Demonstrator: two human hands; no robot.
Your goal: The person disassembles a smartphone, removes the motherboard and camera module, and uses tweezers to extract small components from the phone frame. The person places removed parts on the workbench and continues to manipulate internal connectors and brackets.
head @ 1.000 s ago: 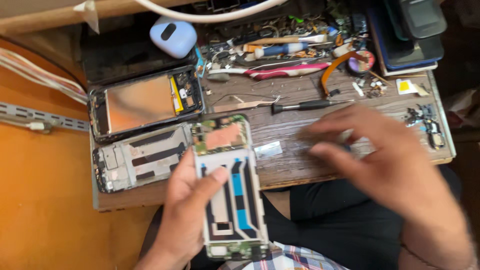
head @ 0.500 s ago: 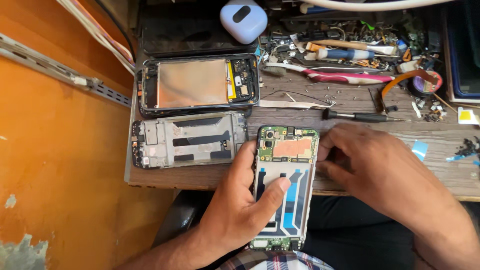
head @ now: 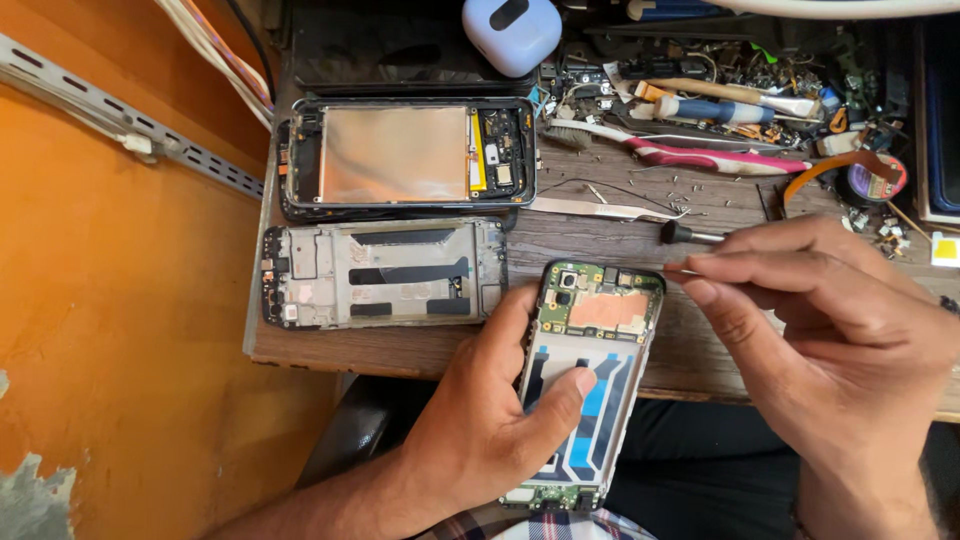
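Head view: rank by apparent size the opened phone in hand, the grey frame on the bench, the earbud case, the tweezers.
1-2. Opened phone in the left hand and grey frame: look alike; the phone sits nearer the camera, so unranked.
3. Tweezers: long but thin.
4. Earbud case, partly cut off at the top edge.

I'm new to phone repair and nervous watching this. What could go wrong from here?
The opened phone hangs partly off the table edge, propped by the left hand; it could tip or drop. The right hand works close to the exposed circuit board; a slip might scratch it. Loose screws nearby could scatter.
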